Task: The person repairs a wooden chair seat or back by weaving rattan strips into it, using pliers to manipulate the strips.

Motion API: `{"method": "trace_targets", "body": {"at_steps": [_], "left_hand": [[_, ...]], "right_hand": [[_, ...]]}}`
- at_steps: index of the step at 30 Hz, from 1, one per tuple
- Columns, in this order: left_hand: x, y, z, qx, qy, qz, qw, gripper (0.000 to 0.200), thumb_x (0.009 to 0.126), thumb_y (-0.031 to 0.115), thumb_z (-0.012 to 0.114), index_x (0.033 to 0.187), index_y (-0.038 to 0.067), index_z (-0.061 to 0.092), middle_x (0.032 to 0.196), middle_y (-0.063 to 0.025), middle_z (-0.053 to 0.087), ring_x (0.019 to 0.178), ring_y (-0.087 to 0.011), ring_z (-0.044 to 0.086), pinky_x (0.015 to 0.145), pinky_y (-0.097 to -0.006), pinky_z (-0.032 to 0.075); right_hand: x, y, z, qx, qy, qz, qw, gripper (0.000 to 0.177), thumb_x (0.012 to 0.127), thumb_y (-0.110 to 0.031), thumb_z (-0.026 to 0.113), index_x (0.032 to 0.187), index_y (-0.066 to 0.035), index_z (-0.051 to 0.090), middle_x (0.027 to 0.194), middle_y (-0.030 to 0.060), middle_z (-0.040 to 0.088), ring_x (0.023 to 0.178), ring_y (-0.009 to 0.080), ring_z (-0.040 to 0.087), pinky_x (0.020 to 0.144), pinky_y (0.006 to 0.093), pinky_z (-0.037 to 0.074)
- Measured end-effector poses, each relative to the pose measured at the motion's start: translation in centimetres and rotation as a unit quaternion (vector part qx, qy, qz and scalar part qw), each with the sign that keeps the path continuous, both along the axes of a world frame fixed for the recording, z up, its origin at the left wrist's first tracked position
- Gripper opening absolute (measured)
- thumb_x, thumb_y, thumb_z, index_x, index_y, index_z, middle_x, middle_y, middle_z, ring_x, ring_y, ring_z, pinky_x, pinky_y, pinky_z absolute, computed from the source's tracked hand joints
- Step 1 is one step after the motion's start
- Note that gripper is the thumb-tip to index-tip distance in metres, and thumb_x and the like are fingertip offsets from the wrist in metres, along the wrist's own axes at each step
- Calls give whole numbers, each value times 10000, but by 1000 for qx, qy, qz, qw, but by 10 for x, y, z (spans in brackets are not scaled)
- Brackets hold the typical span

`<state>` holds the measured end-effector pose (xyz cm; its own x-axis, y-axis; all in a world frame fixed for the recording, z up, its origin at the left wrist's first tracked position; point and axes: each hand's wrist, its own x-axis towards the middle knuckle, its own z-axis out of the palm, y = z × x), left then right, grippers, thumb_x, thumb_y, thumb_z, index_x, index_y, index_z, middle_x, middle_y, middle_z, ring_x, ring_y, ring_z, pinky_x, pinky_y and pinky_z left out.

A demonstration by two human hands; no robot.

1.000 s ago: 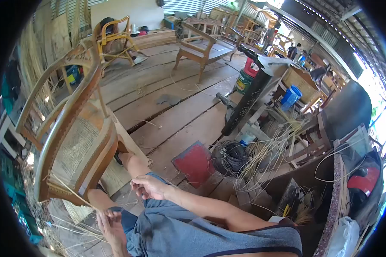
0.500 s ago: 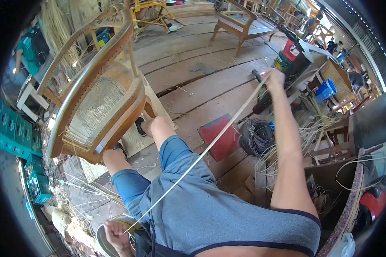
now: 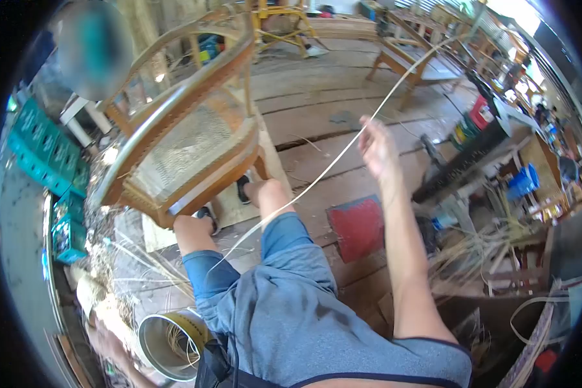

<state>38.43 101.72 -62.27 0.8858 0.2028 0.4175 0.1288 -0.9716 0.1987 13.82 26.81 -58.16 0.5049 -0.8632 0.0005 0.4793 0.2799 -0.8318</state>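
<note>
A long pale rattan strand (image 3: 323, 173) runs from above my thighs up to the right, past my right hand (image 3: 376, 147), and on towards the far chairs. My right hand is raised, with the strand pinched at its fingertips. The lower end hangs free over my lap. At the lower left, a smeared skin-toned shape looks like my left hand and forearm (image 3: 113, 346); its fingers are blurred. Beside it stands a metal bucket (image 3: 150, 346) with coiled strands (image 3: 182, 343) inside. A wooden chair (image 3: 204, 165) with a woven cane seat stands at my knees.
Teal crates (image 3: 48, 149) are stacked at the left. A red panel (image 3: 357, 227) lies on the plank floor, right of my knee. Loose strands (image 3: 478, 249), a dark beam (image 3: 462, 158) and a blue container (image 3: 522, 181) are at the right. More wooden furniture stands behind.
The strand was taut between both hands; now its lower end is loose. My left hand has left the bucket and swung left. My right hand has shifted left and lower, and the view has turned.
</note>
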Motion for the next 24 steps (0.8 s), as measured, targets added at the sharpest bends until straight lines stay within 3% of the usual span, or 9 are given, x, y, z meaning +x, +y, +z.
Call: {"method": "trace_targets", "body": {"at_steps": [2,3,4,5,6,8,13,19,24], "left_hand": [[12,-68,-41,-331,-41,-296,895,437,902,152,515,1316,11,510,1321,-158,541,1170,-283,543,975,-368,425],[-30,-190,23,-366,1,-448,815,451,866,55,496,1316,27,515,1280,-145,563,1145,-221,544,958,-326,426],[-55,-248,36,-171,141,-453,864,423,900,94,516,1321,48,514,1248,-136,582,1133,-223,548,942,-338,439],[-85,-310,76,-418,241,-488,727,377,938,150,520,1302,54,523,1215,-130,606,1091,-258,587,931,-357,454],[-87,-337,53,-316,141,-565,749,354,966,194,509,1287,45,524,1146,-137,627,1003,-262,619,882,-350,477],[-89,-362,58,-363,316,-556,678,255,986,187,485,1153,20,582,837,-90,632,760,-184,613,689,-315,490],[-72,-288,58,-353,495,-508,610,261,997,224,495,975,3,632,651,7,497,595,-66,457,531,-239,383],[-94,-117,9,-425,678,-232,553,219,976,214,547,940,50,687,607,51,471,536,-38,405,468,-206,320],[-137,-67,-60,-340,766,-186,513,219,941,185,555,1013,22,683,704,-27,615,633,-109,563,556,-275,438]], "right_hand": [[33,88,-1,14,-17,107,994,112,925,-138,596,974,-50,644,747,-5,618,614,60,594,497,185,496],[50,125,-6,18,-15,143,989,137,924,-137,597,1003,-34,642,741,7,614,582,66,577,480,197,492],[65,163,-6,-11,2,157,987,156,930,-141,592,1008,-16,643,735,17,611,568,71,567,482,199,487],[75,195,-2,-3,-33,209,977,165,940,-140,583,1004,-2,646,733,21,607,582,72,569,496,206,484],[84,214,-4,0,-19,242,970,172,947,-139,577,996,9,648,735,24,605,603,77,577,519,215,487],[101,229,-8,-18,-20,253,967,182,944,-145,582,1014,10,647,739,25,606,612,91,580,530,226,489],[140,188,-26,19,7,238,971,182,927,-172,610,1005,-13,652,757,23,617,617,97,582,540,234,494],[214,124,-61,47,20,186,981,130,900,-150,641,923,-23,657,718,38,613,605,118,598,540,269,535],[246,147,-80,55,56,283,956,156,903,-159,633,980,-24,648,759,25,605,642,120,594,577,275,525]]}}
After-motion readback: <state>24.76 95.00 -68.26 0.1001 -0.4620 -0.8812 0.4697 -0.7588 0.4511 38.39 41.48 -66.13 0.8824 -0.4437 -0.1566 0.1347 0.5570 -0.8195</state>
